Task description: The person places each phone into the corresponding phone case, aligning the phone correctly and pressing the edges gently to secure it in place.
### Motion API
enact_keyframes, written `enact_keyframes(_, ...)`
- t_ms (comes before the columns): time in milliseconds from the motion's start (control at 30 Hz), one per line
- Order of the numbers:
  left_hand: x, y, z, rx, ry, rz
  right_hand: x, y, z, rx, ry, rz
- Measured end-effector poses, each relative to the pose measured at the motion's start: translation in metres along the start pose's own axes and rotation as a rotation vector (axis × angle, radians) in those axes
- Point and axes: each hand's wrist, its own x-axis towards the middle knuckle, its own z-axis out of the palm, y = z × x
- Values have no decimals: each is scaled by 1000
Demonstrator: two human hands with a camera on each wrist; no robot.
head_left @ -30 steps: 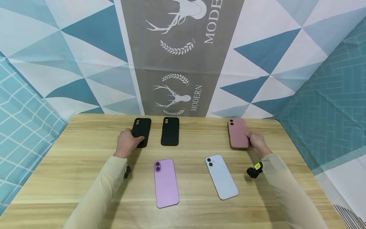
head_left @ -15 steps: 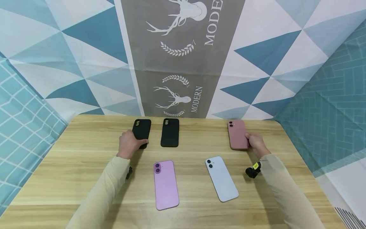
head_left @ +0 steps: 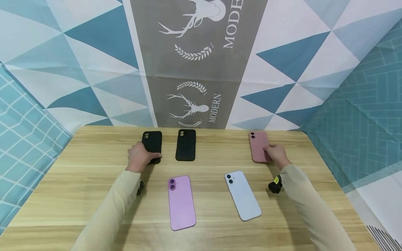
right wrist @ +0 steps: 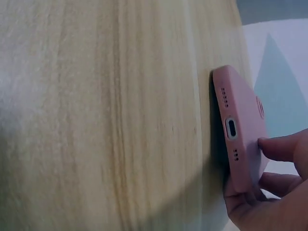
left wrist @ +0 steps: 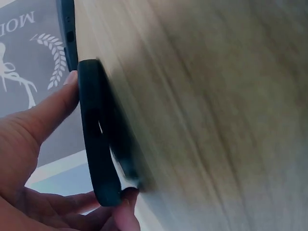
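My left hand (head_left: 137,157) grips the lower end of a black phone case (head_left: 153,143) at the back left of the table. The left wrist view shows this case (left wrist: 91,130) hollow, its near end tilted off the wood, held between thumb and fingers. At the back right, my right hand (head_left: 277,156) pinches a phone in a pink case (head_left: 258,143) by its lower right side. Its thumb presses on the back while fingers reach beneath the edge. In the right wrist view the pink case (right wrist: 250,125) turns its charging port towards the camera.
A second black phone case (head_left: 186,145) lies between the two hands. Closer to me are a purple phone (head_left: 181,202) and a white phone (head_left: 243,195), both back up. Patterned cloth (head_left: 191,69) hangs behind the wooden table (head_left: 94,195).
My left hand has shifted slightly left with the black case. The right hand has moved left over the pink-cased phone, its thumb now further onto the back.
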Motion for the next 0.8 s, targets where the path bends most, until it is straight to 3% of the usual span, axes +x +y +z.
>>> enact_keyframes(233, 2, -2, -11, -62, -25, 0, -2, -4, 2, -178, 30, -18)
enact_keyframes(533, 2, -10, -23, -168, -153, -82, -6, -16, 5, -260, 90, 21)
enact_keyframes(800, 5, -14, -24, -188, -173, -118, -10, -19, 6, -284, 133, 14)
